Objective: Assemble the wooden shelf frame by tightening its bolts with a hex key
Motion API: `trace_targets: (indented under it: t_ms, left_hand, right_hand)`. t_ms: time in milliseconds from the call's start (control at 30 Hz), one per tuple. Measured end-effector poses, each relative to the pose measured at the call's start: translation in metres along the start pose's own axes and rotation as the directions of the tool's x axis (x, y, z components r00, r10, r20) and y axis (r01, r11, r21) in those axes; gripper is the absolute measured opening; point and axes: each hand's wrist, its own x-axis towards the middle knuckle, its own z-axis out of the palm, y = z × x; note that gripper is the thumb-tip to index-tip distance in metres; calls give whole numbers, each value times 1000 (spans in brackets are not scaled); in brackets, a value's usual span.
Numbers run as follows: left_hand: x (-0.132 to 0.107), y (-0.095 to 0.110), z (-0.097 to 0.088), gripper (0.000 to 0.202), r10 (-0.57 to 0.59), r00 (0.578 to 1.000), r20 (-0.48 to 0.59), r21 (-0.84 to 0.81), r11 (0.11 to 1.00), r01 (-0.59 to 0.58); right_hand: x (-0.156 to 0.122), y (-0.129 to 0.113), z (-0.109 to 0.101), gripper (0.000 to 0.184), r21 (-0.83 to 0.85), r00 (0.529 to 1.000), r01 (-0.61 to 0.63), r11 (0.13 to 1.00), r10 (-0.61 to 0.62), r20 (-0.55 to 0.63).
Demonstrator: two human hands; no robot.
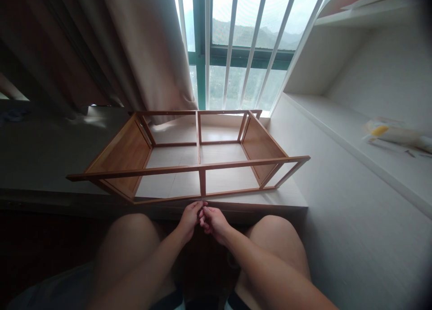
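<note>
A brown wooden frame (168, 169), like a small shelf unit with two solid panels, lies on the pale window ledge (290, 197). Its middle crosspiece (202, 182) comes down to the lower front rail, straight above my hands. My left hand (193, 214) is closed in a pinch, its fingertips just under that joint. Close against it, my right hand (212, 221) has its fingers curled together. Whatever the fingertips hold is too small to make out, and I cannot tell whether they touch the rail.
A barred window (249, 44) is behind the frame, with a long curtain (145, 44) to its left. On the right stands a pale cabinet (324, 157); a blurred packet with a yellow patch (380, 131) lies on its shelf. My knees (281, 238) are below the ledge edge.
</note>
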Motion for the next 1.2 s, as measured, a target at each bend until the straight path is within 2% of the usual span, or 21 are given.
trace_targets:
  t_ms: [167,267,333,433,533,667,833,933,1033,1200]
  left_hand:
    - [3,-2,-2,42,19,1000,-4,24,1000,-19]
    - [5,-4,-3,44,20,1000,-12,32,999,-20]
    - [6,-5,-4,46,17,1000,-9,32,999,-17]
    - [7,-6,-4,52,21,1000,9,31,999,-21]
    - [7,-5,-4,51,34,999,15,45,998,-35]
    - [5,-2,-4,44,50,998,-45,75,996,-46]
    - [5,-2,-6,40,46,997,-68,143,989,-36]
    - [7,-5,-7,40,33,999,-30,144,989,-28]
    - [9,-8,-8,38,26,1000,7,110,994,-26]
    - [11,-5,-10,41,18,1000,-21,80,997,-16]
  right_hand:
    - [0,0,0,32,91,999,-31,995,30,19]
    - [0,0,0,32,91,998,-38,995,33,50]
    - [1,1,1,34,29,999,-16,999,15,38]
    - [3,2,2,36,-149,999,35,988,-39,-29]
    - [6,2,0,39,-349,990,71,934,-109,-90]
    - [6,-1,-8,46,-519,980,74,852,-158,-119]
    - [1,-7,-18,52,-758,961,56,650,-242,-136]
    - [-2,-9,-19,52,-808,962,66,585,-252,-103]
    - [-1,-7,-16,48,-795,966,103,597,-251,-63]
    - [-2,-6,-10,42,-740,952,204,641,-307,-4]
